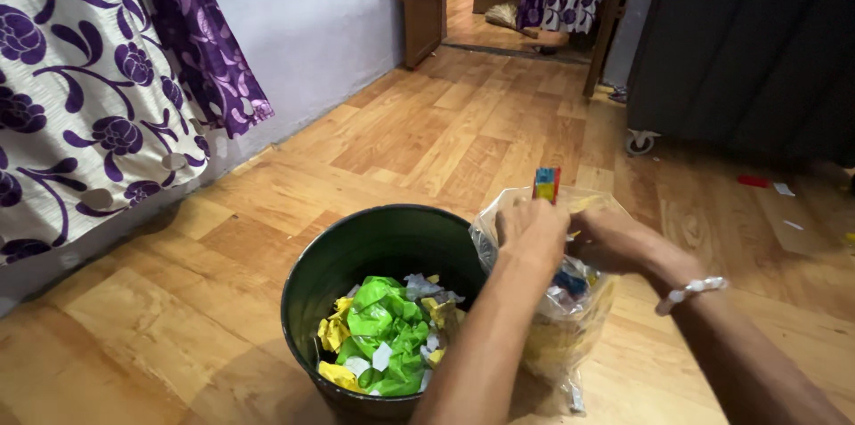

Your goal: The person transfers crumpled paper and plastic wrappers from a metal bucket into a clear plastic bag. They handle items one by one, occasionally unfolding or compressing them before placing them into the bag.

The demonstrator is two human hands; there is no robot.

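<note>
Bag: clear plastic bag [570, 318], partly filled with scraps and wrappers, standing on the wooden floor [445, 140] and touching the right side of the bin.
Left hand: left hand [533, 231] at the bag's mouth, fingers curled closed on the plastic rim.
Right hand: right hand [614, 238] just beside it, also pinching the bag's top; white bead bracelet [693, 293] on the wrist.
Wrapper: small multicoloured packet [547, 183] sticking up behind the hands; which hand holds it, cannot tell.
Bin: dark green round bin [356, 251], holding crumpled green, yellow and white paper.
Surroundings: purple-flowered curtain [98, 95] along the left wall; dark wheeled cabinet [748, 42] near the floor's far right.
</note>
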